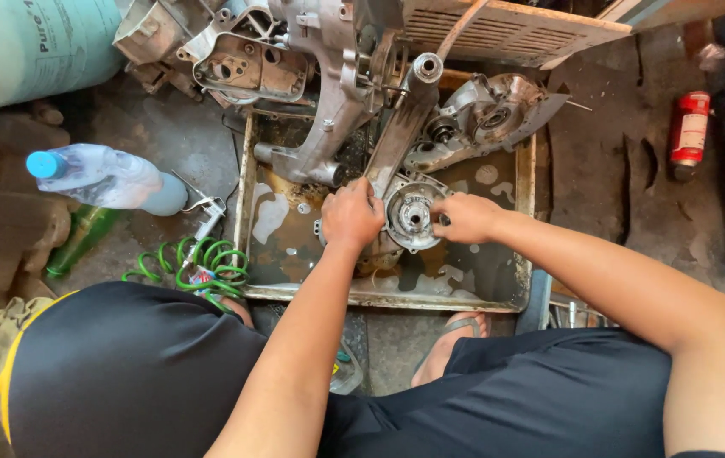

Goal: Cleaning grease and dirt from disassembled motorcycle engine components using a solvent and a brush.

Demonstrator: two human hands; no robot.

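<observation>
Crouching over a shallow metal tray [525, 174] on the workshop floor, a person works on a grey cast-metal engine casing [411, 212] with both bare hands. The casing's round, cup-shaped end faces up near the tray's middle, showing a ring of ribs and a dark central bore; a long arm of the same casting runs up toward the tray's far edge. The left hand [350, 216] rests on the casing's left side, fingers curled down over its rim in a grip. The right hand [467, 217] touches the round end's right edge, fingers bent close together; whether they pinch something small cannot be told. Brown, oily liquid lies in patches over the tray's bottom.

A second, fan-shaped casing [488, 114] sits in the tray's far right corner, and more bare castings [243, 64] are stacked beyond its far edge. Left of the tray, on the floor, lies a clear plastic bottle [108, 176] with a blue cap, beside a coiled green air hose [201, 263]. A large pale-green cylinder [27, 47] with dark lettering fills the far left corner of the view. On the floor to the right of the tray stands a small red can [690, 131] with a white label.
</observation>
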